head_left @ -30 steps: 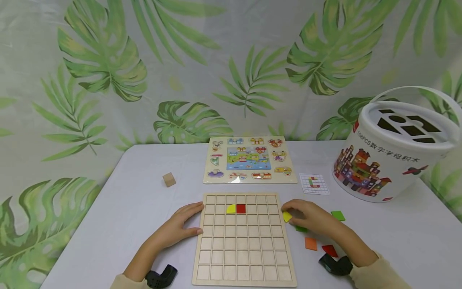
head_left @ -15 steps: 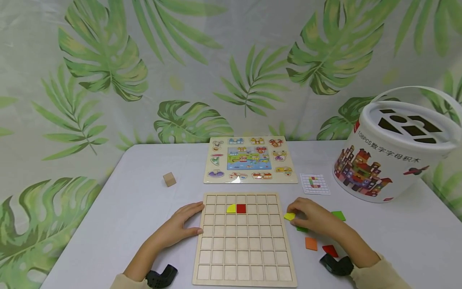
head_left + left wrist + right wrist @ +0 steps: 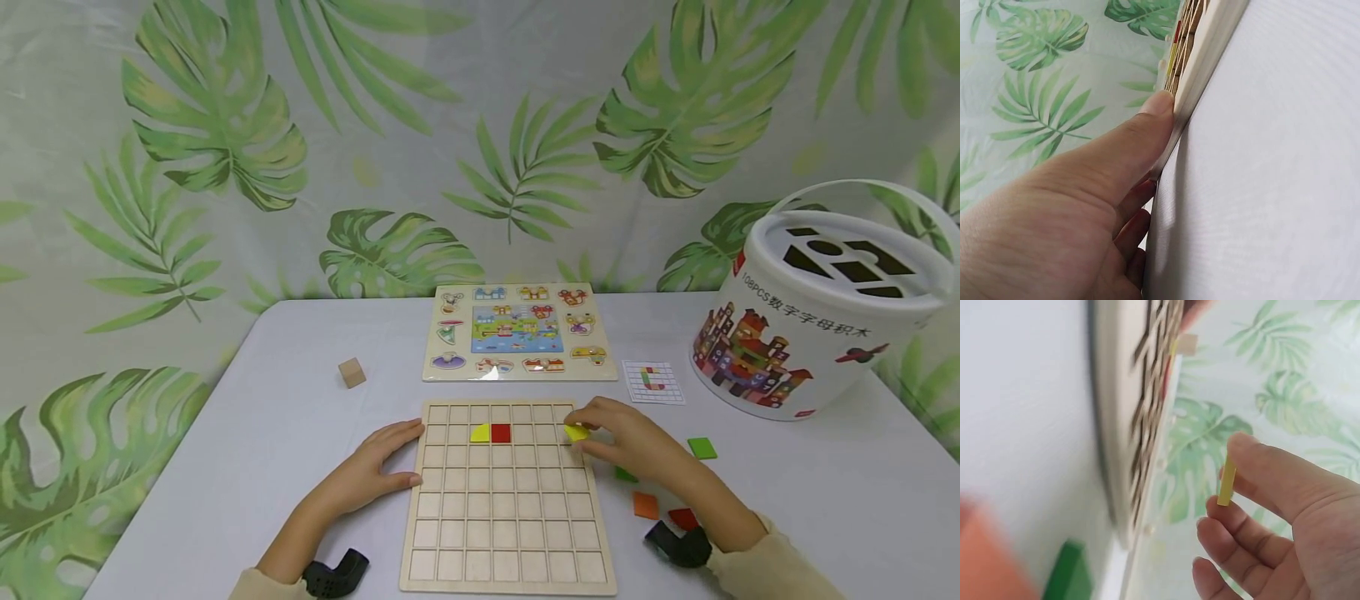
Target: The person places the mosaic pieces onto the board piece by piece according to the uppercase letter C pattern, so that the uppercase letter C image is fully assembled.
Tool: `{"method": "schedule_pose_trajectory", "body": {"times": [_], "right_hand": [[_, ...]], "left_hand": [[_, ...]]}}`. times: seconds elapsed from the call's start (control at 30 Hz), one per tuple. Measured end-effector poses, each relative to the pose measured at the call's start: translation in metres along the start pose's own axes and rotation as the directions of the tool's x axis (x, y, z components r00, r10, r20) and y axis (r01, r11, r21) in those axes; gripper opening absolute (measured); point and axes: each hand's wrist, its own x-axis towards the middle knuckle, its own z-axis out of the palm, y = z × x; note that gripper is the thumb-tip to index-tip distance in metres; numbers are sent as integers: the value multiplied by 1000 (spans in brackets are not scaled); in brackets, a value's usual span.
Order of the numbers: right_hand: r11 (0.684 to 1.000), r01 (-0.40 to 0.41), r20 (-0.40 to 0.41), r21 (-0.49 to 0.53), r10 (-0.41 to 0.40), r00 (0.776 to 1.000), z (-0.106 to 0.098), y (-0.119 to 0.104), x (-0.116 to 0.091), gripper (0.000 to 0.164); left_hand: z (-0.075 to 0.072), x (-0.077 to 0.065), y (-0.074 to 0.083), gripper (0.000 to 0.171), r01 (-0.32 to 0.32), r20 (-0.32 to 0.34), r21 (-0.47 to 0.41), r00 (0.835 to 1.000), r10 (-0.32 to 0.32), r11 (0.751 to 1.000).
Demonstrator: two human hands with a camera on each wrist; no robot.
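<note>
My right hand pinches a yellow tile between thumb and fingers, over the right edge of the wooden grid board. In the right wrist view the yellow tile shows edge-on, raised off the board. My left hand rests along the board's left edge, its thumb and fingertips against the side. In the left wrist view the thumb touches the board's rim. Two tiles lie side by side in the board's second row: a yellow one with a rounded corner and a red square.
Right of the board lie a green square tile, another green tile, an orange tile and a red tile. Behind are a picture puzzle, a pattern card, a white bucket and a wooden cube.
My right hand first drew slightly right with the yellow tile, turning it, then moved left and away from me to over the board's right edge. My left hand stays put.
</note>
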Motion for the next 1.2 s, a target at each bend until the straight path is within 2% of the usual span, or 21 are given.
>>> {"method": "schedule_pose_trajectory", "body": {"times": [0.23, 0.5, 0.73, 1.03, 1.2], "right_hand": [[999, 53, -50, 1, -53, 997, 10, -20, 28, 27], [998, 21, 40, 56, -24, 999, 34, -16, 51, 22], [999, 20, 86, 44, -24, 996, 44, -6, 53, 24], [992, 13, 96, 125, -25, 995, 45, -2, 50, 22], [992, 6, 91, 123, -18, 996, 46, -3, 51, 20]], "left_hand": [[0, -1, 0, 72, 7, 2, -11, 1000, -7, 1000], [0, 0, 0, 72, 5, -2, -13, 1000, -5, 1000], [0, -1, 1, 72, 6, -6, -16, 1000, -7, 1000], [0, 0, 1, 72, -1, -1, -17, 1000, 1, 1000], [0, 0, 1, 73, 10, 3, -20, 1000, -10, 1000]]}}
